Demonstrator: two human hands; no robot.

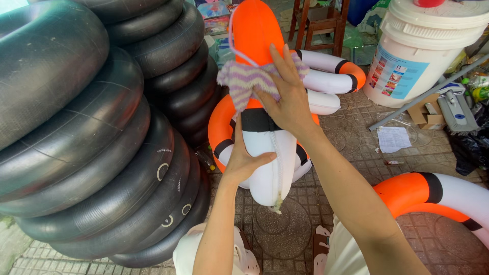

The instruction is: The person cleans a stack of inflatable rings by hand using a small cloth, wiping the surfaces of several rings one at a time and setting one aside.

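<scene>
An orange, white and black life ring (254,30) stands on edge in front of me. My left hand (243,160) grips its lower white section from the left side. My right hand (286,97) presses a purple and white striped cloth (244,79) flat against the ring just above a black band. A thin white cord runs along the ring's edge and hangs down below it.
A tall stack of black rubber inner tubes (91,132) fills the left. More orange and white life rings lie behind (331,76) and at the right (433,196). A large white bucket (423,51), a wooden stool (321,20), a paper sheet (393,138) and a cardboard box (428,114) sit on the tiled ground.
</scene>
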